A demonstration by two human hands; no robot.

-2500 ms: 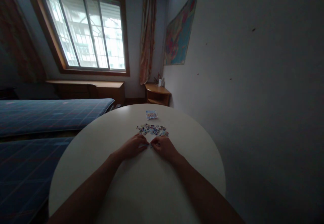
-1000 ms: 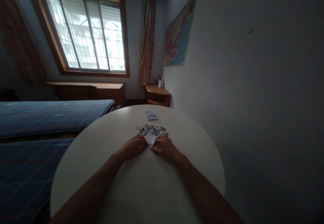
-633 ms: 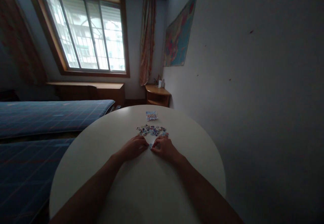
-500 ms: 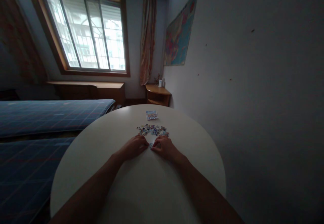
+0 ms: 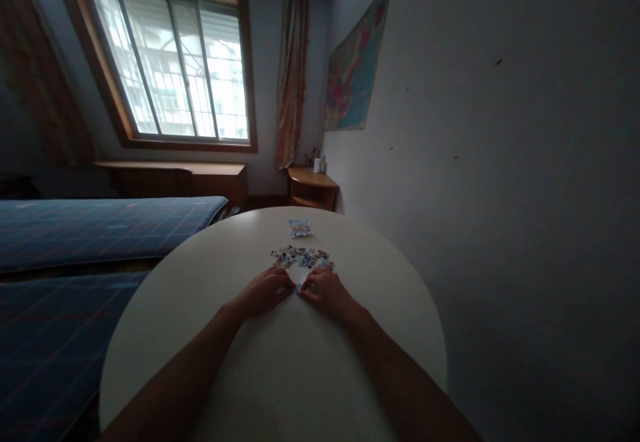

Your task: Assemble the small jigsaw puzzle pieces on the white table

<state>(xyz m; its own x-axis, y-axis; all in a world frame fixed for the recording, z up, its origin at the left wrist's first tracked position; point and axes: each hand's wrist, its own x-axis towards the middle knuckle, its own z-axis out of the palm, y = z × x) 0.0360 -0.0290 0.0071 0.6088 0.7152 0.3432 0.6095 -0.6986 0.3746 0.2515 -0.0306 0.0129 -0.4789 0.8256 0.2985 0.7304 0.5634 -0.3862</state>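
Both my hands rest on a round white table (image 5: pixel 280 375), fingertips meeting near its middle. My left hand (image 5: pixel 264 291) is curled, its fingers pinched on a small puzzle piece. My right hand (image 5: pixel 325 292) is also curled and pinches small jigsaw pieces (image 5: pixel 300 288) that lie between the two hands. Just beyond the fingers lies a loose heap of several colourful puzzle pieces (image 5: pixel 301 256). Farther back on the table lies a small picture card (image 5: pixel 299 228).
A bare wall (image 5: pixel 500 162) runs close along the table's right side, with a map poster (image 5: pixel 353 69) on it. Beds with blue plaid covers (image 5: pixel 75 229) stand to the left. A window (image 5: pixel 175 69), a curtain and a small corner shelf (image 5: pixel 311 185) are at the back.
My hands have stayed in nearly the same place. The fingertips have drawn slightly closer together over the small pieces between them.
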